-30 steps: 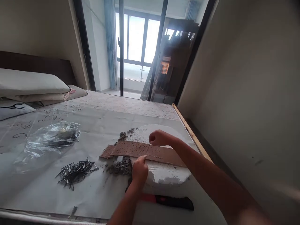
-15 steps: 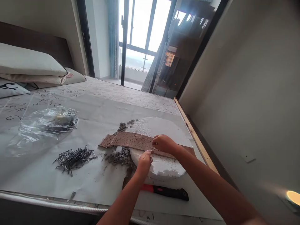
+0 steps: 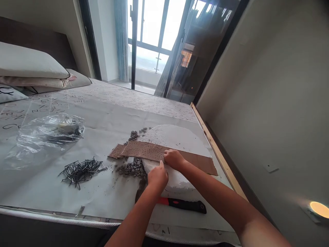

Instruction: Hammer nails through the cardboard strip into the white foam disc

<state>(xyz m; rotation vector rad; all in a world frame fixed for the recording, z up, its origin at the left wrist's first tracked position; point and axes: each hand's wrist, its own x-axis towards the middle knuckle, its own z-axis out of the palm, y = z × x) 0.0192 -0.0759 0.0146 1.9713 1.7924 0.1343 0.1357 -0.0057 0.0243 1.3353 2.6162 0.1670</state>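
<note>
A long brown cardboard strip (image 3: 146, 150), dotted with small holes over its left part, lies across a round white foam block (image 3: 174, 135). My right hand (image 3: 174, 159) is closed on the strip near its middle; what its fingers hold, if anything, is hidden. Just to the left and nearer me, my left hand (image 3: 158, 175) is closed apart from the index finger, whose tip touches the strip's near edge. Grey stone chips (image 3: 132, 168) lie beside the foam. Below it rests a hammer (image 3: 186, 204) with a black and red handle, its head partly behind my left arm.
A pile of dark nails (image 3: 81, 170) lies on the left of the grey sheet (image 3: 102, 192) covering the bed. Behind it is a clear plastic bag (image 3: 48, 132). Pillows (image 3: 31, 63) are at the far left. A wooden rail (image 3: 218, 151) runs along the right edge.
My right hand has shifted slightly left along the strip. My left hand has turned, and its index finger now points at the strip's edge. The view has moved slightly.
</note>
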